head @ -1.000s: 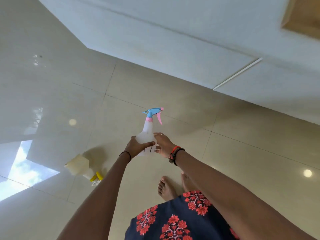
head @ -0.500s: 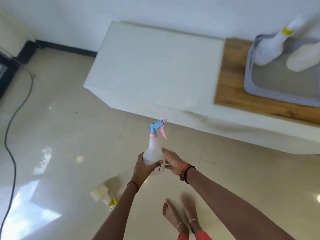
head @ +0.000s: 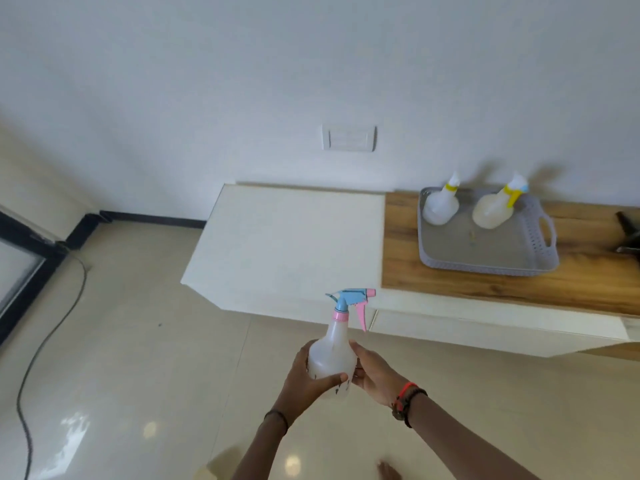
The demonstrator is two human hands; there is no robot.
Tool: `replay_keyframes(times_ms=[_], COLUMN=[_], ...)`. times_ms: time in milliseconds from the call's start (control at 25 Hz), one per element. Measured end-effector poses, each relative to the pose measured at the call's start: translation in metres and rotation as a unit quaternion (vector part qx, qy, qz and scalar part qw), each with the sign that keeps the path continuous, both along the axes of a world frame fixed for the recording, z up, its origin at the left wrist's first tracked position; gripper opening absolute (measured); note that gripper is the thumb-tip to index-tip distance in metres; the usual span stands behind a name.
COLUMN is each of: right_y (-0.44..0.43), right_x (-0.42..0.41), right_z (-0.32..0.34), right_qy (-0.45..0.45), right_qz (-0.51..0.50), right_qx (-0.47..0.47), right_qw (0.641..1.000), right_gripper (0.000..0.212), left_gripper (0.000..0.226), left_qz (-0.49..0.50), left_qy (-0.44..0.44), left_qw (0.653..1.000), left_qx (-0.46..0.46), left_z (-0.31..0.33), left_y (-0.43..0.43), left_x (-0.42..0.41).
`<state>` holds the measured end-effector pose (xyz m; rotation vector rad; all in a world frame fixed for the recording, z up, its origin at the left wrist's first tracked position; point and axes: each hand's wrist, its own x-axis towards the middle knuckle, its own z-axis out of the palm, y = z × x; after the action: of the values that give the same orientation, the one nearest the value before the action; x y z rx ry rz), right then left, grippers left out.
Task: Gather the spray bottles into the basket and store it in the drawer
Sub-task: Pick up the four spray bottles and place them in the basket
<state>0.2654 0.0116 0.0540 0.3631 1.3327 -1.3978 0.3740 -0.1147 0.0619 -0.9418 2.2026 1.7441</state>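
Note:
A translucent spray bottle (head: 333, 351) with a blue and pink trigger head stands upright between both my hands above the floor. My left hand (head: 304, 382) wraps its left side and my right hand (head: 375, 374) holds its right side. A grey basket (head: 530, 258) with a handle sits on the wooden top of the low cabinet (head: 450, 278) at the right. Two translucent bottles with yellow collars stand in the basket at its back: one bottle (head: 440, 204) on the left, another bottle (head: 495, 207) on the right. A bit of one more bottle (head: 207, 471) shows on the floor at the bottom edge.
The cabinet's white section (head: 287, 244) is left of the wooden part, with drawer fronts (head: 485, 327) below. A black cable (head: 45, 341) runs along the floor at the left. A dark object (head: 628, 233) lies at the right edge. A wall socket plate (head: 348, 137) is above.
My view has tilted up from the floor to the cabinet and wall. Both hands still hold the blue and pink bottle, now nearer the cabinet. The floor bottle has dropped to the frame's bottom edge.

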Motion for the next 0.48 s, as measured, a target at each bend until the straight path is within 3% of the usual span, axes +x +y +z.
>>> replay_keyframes(times_ms=[240, 480], right_y=[0.038, 0.074], right_x=[-0.041, -0.104], right_z=[0.032, 0.044], right_qy=[0.056, 0.086], right_qz=[-0.086, -0.151], right_qx=[-0.003, 0.029], right_qw=[0.995, 0.984], right_gripper=[0.034, 0.026], left_gripper=[0.095, 0.085], left_qz=[-0.065, -0.082], left_qy=[0.002, -0.001], left_qw=[0.996, 0.997], left_qx=[-0.059, -0.007], left_z=[0.031, 0.049], left_y=[0.020, 0.048], left_x=[-0.054, -0.131])
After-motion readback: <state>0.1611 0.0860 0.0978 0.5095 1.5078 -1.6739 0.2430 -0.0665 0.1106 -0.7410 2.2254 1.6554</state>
